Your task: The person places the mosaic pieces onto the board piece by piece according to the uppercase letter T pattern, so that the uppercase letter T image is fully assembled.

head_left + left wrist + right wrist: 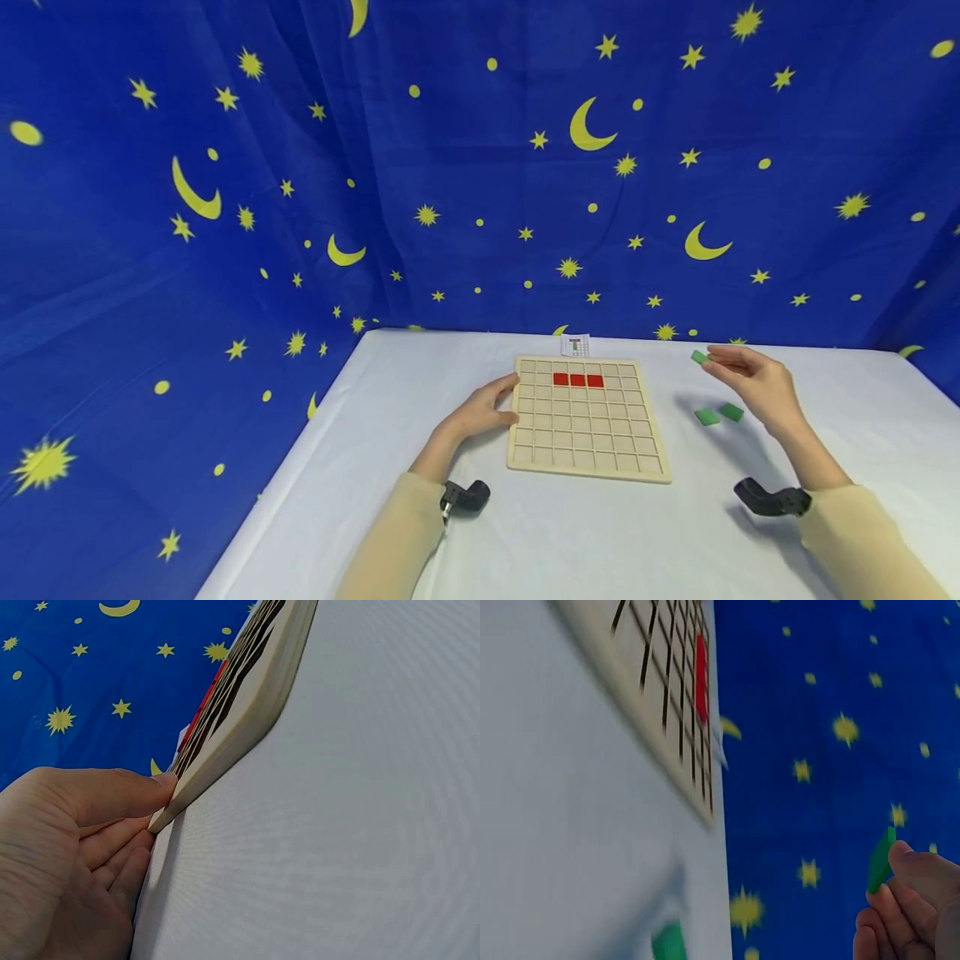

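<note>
**Beige sleeves (393, 542) in front, a green tile (700, 357) in the air beyond**

The green tile is pinched between the thumb and fingers of the right hand (757, 387), raised over the cloth to the right of the board. Below it, two loose green tiles (707, 416) lie just beside each other on the white cloth (600, 542).

To their left, well apart, the wooden grid board (582, 423) lies flat. Three red squares (577, 380) sit side by side in its second row from the far edge. The left hand (478, 412) touches the board's left edge with thumb and fingers spread along it, clasping nothing.

Just behind the board is a small printed card (575, 345). A black device (467, 497) shows at the left wrist, another at the right. A blue curtain (465, 167) with yellow moons and stars rises behind the table.
</note>
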A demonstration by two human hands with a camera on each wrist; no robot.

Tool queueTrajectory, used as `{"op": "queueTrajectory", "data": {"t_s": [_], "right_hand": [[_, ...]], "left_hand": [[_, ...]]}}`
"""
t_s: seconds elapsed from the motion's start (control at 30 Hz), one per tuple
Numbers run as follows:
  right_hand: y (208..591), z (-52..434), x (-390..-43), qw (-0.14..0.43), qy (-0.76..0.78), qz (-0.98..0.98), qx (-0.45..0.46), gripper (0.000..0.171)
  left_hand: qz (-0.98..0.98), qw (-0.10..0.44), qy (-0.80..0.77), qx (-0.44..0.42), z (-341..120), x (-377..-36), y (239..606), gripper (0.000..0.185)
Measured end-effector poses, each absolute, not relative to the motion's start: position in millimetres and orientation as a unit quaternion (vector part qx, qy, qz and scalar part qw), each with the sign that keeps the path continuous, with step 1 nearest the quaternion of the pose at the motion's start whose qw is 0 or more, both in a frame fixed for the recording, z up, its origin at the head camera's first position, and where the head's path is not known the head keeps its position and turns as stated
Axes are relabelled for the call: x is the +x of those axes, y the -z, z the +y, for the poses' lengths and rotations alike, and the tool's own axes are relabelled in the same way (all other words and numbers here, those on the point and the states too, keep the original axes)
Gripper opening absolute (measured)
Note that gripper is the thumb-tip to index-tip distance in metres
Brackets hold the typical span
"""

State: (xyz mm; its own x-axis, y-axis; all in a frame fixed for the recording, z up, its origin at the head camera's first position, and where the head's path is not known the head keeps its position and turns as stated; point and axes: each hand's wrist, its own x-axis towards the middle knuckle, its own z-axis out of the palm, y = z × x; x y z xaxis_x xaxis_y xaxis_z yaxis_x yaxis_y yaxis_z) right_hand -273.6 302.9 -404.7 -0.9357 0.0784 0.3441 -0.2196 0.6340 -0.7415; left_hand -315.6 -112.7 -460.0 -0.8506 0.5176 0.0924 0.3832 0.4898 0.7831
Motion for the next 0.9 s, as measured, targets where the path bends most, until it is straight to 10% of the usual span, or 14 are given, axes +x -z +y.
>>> {"op": "queueTrajectory", "data": {"t_s": [0.9], "right_hand": [[420,176,-315,0.067,-0.514,-0.837,0.178,0.039]], "left_hand": [[0.864,0.077,-0.422,0.262,-110,-318,461,0.072]]}}
